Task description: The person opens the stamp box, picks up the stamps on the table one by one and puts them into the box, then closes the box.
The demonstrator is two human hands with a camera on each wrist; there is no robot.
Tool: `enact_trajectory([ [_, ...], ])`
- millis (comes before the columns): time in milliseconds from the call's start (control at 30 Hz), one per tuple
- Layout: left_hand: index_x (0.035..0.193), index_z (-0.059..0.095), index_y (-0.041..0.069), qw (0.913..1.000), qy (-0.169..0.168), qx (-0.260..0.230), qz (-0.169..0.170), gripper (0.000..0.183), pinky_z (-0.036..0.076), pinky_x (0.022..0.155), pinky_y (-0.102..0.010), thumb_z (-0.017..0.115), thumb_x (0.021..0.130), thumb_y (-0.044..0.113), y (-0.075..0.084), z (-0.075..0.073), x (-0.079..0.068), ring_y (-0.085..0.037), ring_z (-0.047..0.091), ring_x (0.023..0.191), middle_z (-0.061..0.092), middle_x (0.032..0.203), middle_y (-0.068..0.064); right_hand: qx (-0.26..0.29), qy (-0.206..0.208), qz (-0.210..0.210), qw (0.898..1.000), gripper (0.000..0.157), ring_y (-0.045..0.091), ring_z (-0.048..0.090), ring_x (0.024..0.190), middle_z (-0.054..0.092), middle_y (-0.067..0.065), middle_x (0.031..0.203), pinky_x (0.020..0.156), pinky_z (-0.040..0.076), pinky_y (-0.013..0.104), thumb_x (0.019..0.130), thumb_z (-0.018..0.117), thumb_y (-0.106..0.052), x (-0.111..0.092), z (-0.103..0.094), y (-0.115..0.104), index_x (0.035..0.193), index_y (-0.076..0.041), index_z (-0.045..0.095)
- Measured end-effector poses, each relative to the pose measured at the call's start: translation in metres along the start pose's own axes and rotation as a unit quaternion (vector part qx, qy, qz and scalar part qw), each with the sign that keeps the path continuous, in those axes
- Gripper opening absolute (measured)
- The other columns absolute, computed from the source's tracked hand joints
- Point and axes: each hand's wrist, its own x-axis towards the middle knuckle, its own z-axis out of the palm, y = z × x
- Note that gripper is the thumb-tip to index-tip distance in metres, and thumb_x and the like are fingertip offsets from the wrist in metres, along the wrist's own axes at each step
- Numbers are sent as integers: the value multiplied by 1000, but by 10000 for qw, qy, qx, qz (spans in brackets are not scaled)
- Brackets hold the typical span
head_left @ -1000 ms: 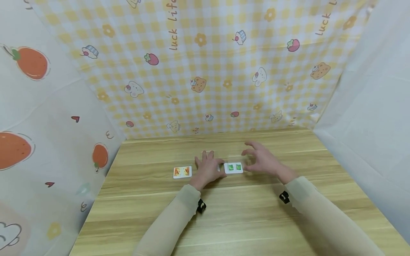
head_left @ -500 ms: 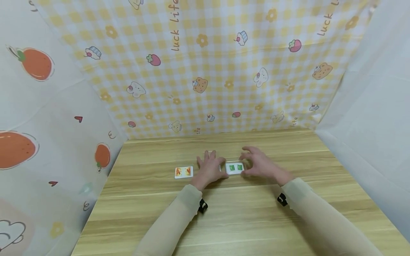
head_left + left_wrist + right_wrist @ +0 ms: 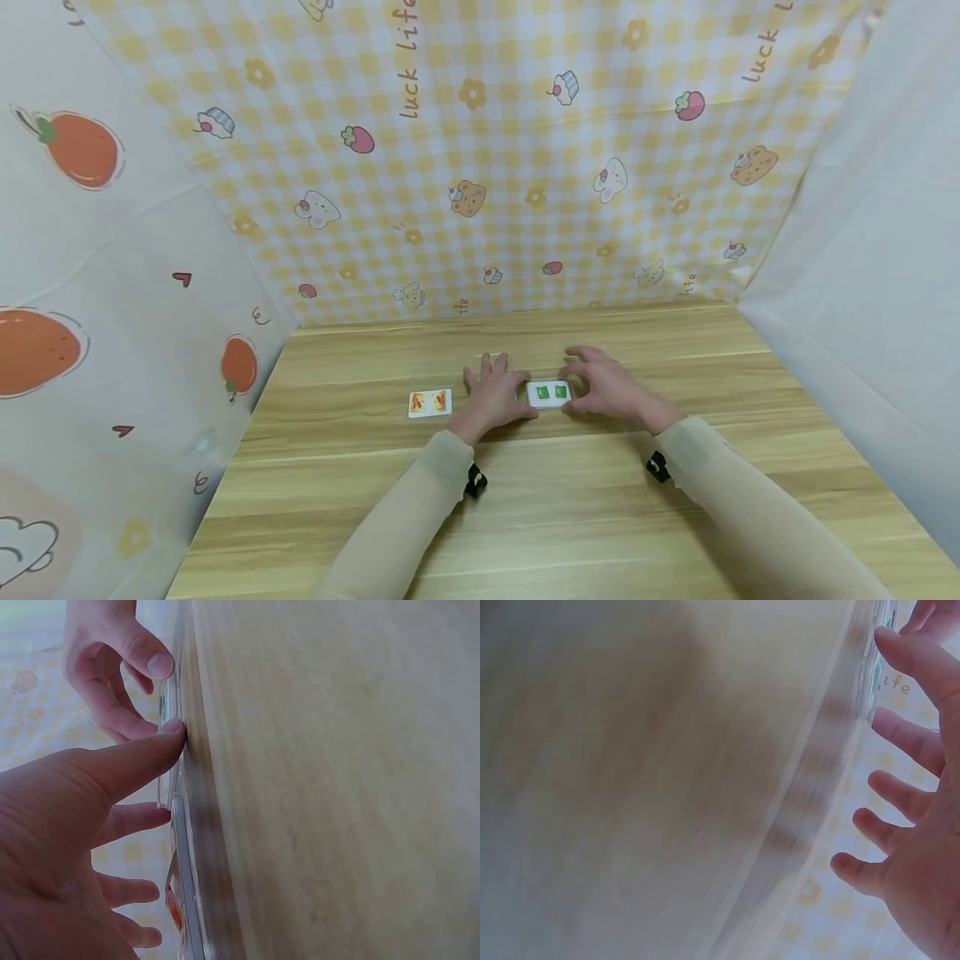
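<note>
Near the table's middle lies a white card with two green pictures (image 3: 551, 392), with a clear plastic cover over it. On its left side my left hand (image 3: 495, 400) has thumb and index finger at the cover's near and far edges, and its other fingers spread over another flat piece, mostly hidden. At the opposite end my right hand (image 3: 609, 390) holds the cover's edges between thumb and index finger. The left wrist view shows the clear cover (image 3: 169, 776) edge-on, and a flat piece with an orange print (image 3: 187, 885) beyond it. Both thumbs touch the cover.
A white card with two orange food pictures (image 3: 430, 402) lies left of my left hand. The wood-grain table (image 3: 555, 517) meets a yellow checked cloth (image 3: 510, 167) behind. White cloths hang at the left (image 3: 150, 275) and right (image 3: 862, 250).
My right hand has moved slightly left and down onto the green-picture card's right end, bringing a clear cover over the card. The left hand has stayed nearly in place.
</note>
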Motion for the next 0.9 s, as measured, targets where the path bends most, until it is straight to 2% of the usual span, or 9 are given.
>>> enact_trajectory([
  [400,117,60,31,9998,42,-165,81,62,7,87,-75,71,64,60,-2,2,2,-47,10,130,30,140,-13,-117,-79,97,9999,57,34,31,125,36,13,139,90,28,63,65,75,-52,1,1,-5,112,-23,63],
  [633,117,61,30,9999,55,2,150,59,6,88,-75,67,67,62,-2,3,4,-47,7,130,27,143,-14,-107,-120,86,9998,56,35,33,123,38,14,137,90,29,62,65,75,-52,2,0,-3,112,-23,63],
  [900,118,60,32,9997,29,210,96,59,6,89,-74,65,68,63,-1,2,4,-46,6,131,26,144,-13,-1,-280,332,9991,56,33,33,123,39,12,136,89,30,62,65,75,-53,3,-1,-5,113,-25,63],
])
